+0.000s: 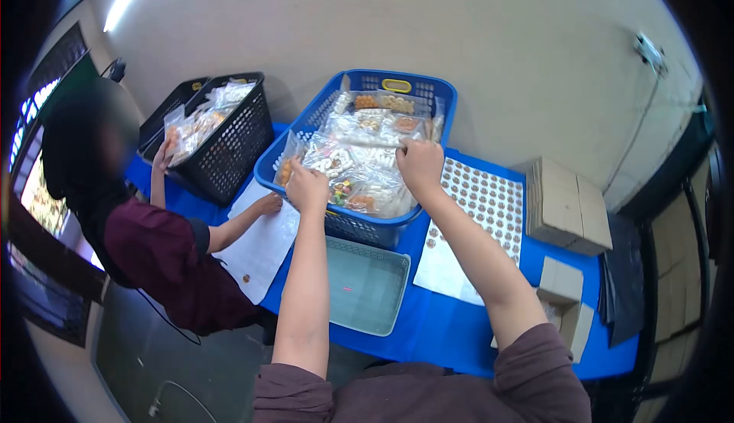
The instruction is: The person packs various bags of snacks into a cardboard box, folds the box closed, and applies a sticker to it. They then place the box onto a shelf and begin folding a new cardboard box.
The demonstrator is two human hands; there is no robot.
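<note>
Blue cloth covers the long table (451, 331) by a plain pale wall. I see the blue plastic basket (306, 128) in the middle, full of small clear bags of snacks (359, 159). My left hand (306, 187) is curled at the basket's near rim, pinching a bag's edge. My right hand (419, 164) is curled over the bags too; what it grips, I cannot tell. These bags look light, soft and slippery (crinkly ones), so I would hold them by a corner. Right of the basket lies a white sheet of round stickers (478, 213). Left of it, another person's hand (268, 203) rests on white paper (256, 251).
</note>
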